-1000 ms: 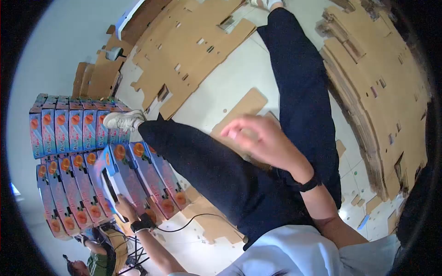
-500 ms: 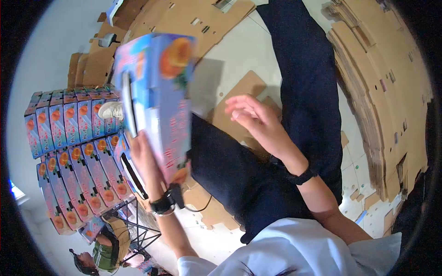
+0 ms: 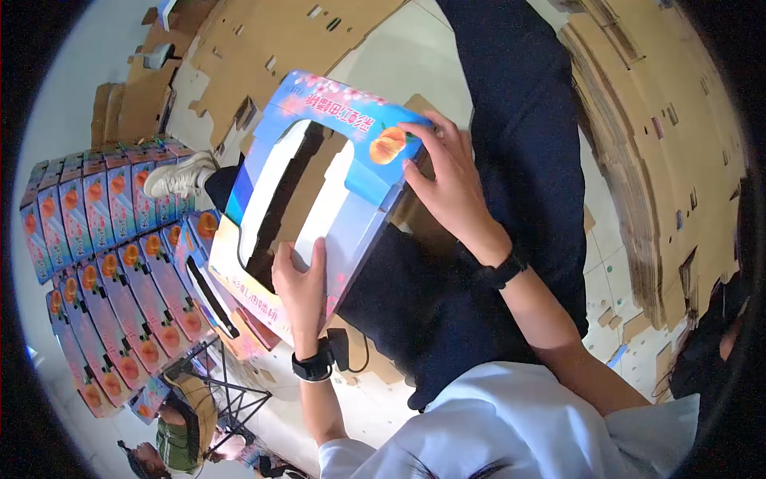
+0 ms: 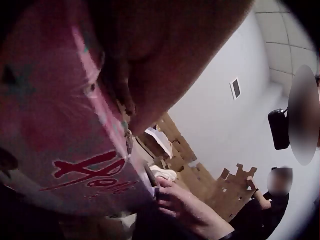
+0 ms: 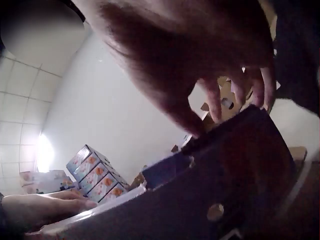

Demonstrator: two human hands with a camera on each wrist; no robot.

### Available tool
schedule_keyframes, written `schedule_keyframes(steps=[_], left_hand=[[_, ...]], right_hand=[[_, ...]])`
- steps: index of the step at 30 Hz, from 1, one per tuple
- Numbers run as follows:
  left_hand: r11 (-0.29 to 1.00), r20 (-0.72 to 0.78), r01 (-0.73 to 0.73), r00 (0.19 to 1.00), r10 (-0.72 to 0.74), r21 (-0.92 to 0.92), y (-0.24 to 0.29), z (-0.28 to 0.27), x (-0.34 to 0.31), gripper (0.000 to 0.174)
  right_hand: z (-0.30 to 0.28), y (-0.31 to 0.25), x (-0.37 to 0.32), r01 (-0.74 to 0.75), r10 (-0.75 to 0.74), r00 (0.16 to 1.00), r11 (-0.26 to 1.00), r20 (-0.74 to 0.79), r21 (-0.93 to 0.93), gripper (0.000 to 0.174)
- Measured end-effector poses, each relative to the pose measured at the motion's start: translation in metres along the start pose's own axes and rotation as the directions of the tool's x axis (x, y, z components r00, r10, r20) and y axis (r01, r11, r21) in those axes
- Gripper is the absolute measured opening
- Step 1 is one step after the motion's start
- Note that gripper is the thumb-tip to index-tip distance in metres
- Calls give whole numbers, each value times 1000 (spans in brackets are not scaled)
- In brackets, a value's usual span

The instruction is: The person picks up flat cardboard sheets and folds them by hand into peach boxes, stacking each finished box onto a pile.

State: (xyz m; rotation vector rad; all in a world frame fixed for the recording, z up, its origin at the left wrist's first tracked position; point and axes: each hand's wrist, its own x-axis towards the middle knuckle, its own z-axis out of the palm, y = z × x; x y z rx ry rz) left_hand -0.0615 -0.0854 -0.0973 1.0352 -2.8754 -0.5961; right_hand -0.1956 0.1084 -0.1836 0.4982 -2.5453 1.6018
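Note:
A printed cardboard fruit box [image 3: 359,219], blue and pink with peach pictures and a large cut-out window, is held tilted above the person's lap. At its near side my left hand [image 3: 299,283] grips the panel beside the window, thumb up along it. My right hand [image 3: 455,180] holds the far right corner, thumb on one side of the edge and fingers over the other. In the right wrist view, the fingers of the right hand [image 5: 200,85] bend over the box's dark edge [image 5: 240,160]. The left wrist view shows the pink lettered side [image 4: 95,170] close up.
Two rows of similar fruit boxes [image 3: 120,295] stand at the left, one box [image 3: 239,319] leaning nearest. Flat cardboard sheets [image 3: 271,40] cover the floor ahead; a cardboard stack [image 3: 630,176] lies at the right. Another person [image 3: 179,435] is at lower left, by a black metal frame [image 3: 231,399].
The left hand lifted a box from the row at left and brought it rightward over the lap, turning its window side up. The right hand, free before, now grips its corner.

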Motion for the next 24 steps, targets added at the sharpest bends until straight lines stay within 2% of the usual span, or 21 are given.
schedule_keyframes(steps=[3,5,11,13,17,24], left_hand=[[997,22,-39,999,37,71,-3,5,-11,37],[996,16,-72,997,71,56,-7,8,-13,37],[976,-22,-175,984,180,133,-1,10,-13,37],[926,6,-265,962,274,270,5,10,-14,40],[936,-11,-261,962,271,237,3,14,-13,41],[931,-71,-240,961,269,275,5,22,-23,41]], right_hand=[[-3,0,-4,-10,13,999,997,39,-75,48],[-2,5,-8,17,-4,993,993,114,-120,49],[7,1,-14,75,-74,975,997,209,5,58],[7,-3,-15,61,-57,969,998,240,-7,60],[11,1,-20,57,-46,970,998,239,-37,67],[25,0,-27,-9,27,974,997,223,-81,69]])
